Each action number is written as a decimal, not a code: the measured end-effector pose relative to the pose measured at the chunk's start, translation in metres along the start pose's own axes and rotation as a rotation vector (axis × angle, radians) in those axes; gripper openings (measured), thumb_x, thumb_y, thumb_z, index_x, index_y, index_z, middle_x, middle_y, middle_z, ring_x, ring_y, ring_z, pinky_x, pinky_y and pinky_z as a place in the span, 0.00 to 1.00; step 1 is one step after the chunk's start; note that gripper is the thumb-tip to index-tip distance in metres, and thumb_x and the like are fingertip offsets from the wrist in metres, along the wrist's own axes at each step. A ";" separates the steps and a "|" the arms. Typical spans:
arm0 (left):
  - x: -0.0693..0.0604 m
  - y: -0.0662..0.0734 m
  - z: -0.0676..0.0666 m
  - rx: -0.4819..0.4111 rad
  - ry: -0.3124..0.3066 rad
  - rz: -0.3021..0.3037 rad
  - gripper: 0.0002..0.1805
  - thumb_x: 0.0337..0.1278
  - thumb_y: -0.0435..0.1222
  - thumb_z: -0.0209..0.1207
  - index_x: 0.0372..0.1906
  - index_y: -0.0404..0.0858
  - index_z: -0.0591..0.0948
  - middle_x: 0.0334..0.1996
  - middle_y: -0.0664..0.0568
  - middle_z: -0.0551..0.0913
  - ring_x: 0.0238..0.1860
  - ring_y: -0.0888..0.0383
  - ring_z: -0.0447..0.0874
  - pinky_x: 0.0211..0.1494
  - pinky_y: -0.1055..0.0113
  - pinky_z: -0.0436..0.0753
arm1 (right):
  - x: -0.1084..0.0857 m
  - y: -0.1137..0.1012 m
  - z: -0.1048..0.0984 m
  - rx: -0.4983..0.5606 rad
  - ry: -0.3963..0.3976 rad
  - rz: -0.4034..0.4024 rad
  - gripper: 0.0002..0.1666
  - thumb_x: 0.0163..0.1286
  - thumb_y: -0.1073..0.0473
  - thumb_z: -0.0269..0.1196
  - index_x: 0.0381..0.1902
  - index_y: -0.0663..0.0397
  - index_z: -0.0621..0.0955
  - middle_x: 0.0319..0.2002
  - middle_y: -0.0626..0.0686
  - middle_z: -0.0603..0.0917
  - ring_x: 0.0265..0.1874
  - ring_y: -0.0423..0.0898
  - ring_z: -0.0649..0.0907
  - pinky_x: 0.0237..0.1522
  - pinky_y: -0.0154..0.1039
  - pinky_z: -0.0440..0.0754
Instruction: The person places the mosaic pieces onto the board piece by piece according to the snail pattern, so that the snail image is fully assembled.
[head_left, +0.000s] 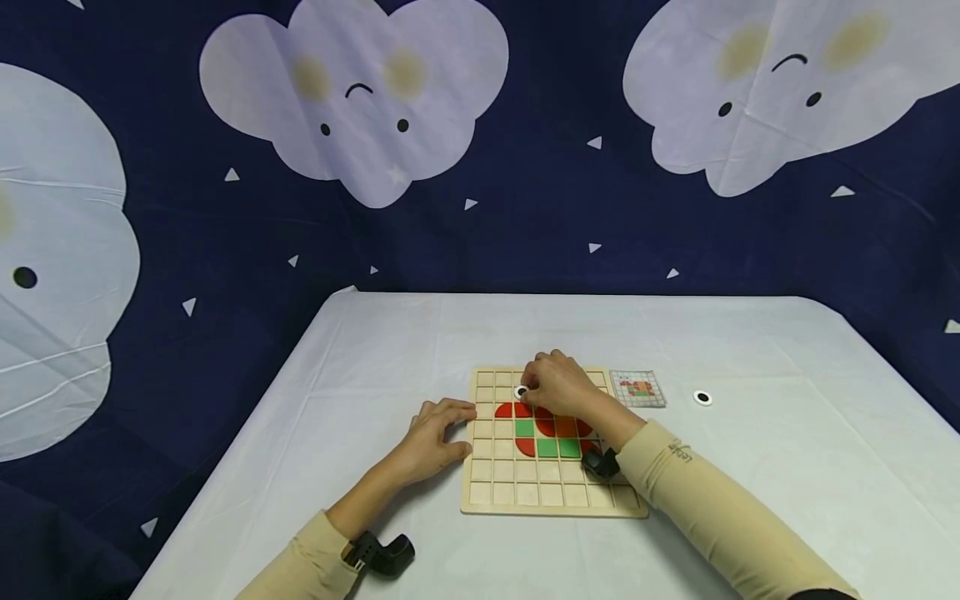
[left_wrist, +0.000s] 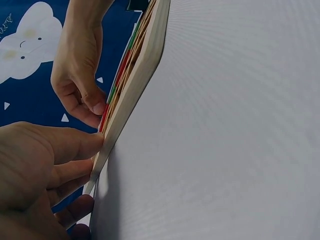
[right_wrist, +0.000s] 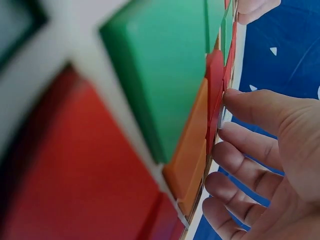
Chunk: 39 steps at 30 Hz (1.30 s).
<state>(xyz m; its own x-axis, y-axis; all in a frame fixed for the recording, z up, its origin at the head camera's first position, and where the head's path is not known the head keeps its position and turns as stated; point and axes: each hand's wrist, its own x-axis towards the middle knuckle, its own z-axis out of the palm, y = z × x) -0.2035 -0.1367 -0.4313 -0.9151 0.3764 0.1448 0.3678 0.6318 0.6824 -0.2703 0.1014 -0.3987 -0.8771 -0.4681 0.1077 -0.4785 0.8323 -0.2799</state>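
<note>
A wooden grid board (head_left: pixel 527 495) lies on the white table, with red, green and orange pieces set in its middle cells. My left hand (head_left: pixel 429 443) rests its fingertips and thumb against the board's left edge, fingers fairly straight. Over the upper part of the board, my right hand (head_left: pixel 561 385) pinches a white disc with a black centre (head_left: pixel 521 391) between thumb and index finger. In the right wrist view only a pale sliver of that disc (right_wrist: pixel 221 116) shows between the fingertips. The right hand and forearm hide some cells.
A small printed pattern card (head_left: pixel 637 389) lies by the board's upper right corner. Farther right on the table (head_left: pixel 780 483) is another white disc with a black centre (head_left: pixel 702 398). Behind the table hangs a dark blue cloth (head_left: pixel 540 242) with clouds.
</note>
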 end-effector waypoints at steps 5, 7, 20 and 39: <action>0.000 0.001 -0.001 -0.002 0.000 0.004 0.25 0.45 0.32 0.64 0.54 0.37 0.79 0.58 0.54 0.76 0.50 0.57 0.66 0.49 0.62 0.58 | 0.000 0.000 -0.001 0.008 0.005 0.001 0.10 0.56 0.52 0.69 0.34 0.49 0.86 0.31 0.47 0.80 0.31 0.44 0.72 0.35 0.39 0.68; -0.001 0.002 -0.001 -0.002 0.001 0.005 0.25 0.45 0.32 0.64 0.55 0.36 0.79 0.59 0.54 0.76 0.51 0.57 0.66 0.49 0.62 0.59 | -0.001 0.001 -0.003 0.013 0.016 0.000 0.11 0.56 0.52 0.69 0.35 0.49 0.86 0.31 0.48 0.80 0.31 0.45 0.73 0.35 0.39 0.69; 0.000 0.003 -0.002 0.008 -0.010 -0.005 0.25 0.46 0.32 0.64 0.55 0.37 0.79 0.59 0.53 0.76 0.51 0.57 0.66 0.50 0.61 0.59 | -0.030 0.047 -0.054 0.087 0.111 0.104 0.19 0.58 0.54 0.66 0.44 0.59 0.84 0.38 0.56 0.82 0.41 0.54 0.76 0.44 0.50 0.72; 0.000 0.004 -0.002 0.002 -0.006 -0.020 0.25 0.45 0.31 0.64 0.54 0.37 0.79 0.59 0.54 0.76 0.52 0.57 0.65 0.51 0.60 0.59 | -0.111 0.147 -0.076 0.065 0.133 0.325 0.26 0.59 0.51 0.65 0.49 0.65 0.80 0.41 0.65 0.80 0.39 0.57 0.77 0.37 0.50 0.71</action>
<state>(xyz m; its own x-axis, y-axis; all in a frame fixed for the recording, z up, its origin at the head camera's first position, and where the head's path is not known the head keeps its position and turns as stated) -0.2027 -0.1352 -0.4274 -0.9213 0.3675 0.1269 0.3496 0.6403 0.6840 -0.2468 0.2980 -0.3791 -0.9829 -0.1351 0.1249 -0.1732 0.9087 -0.3798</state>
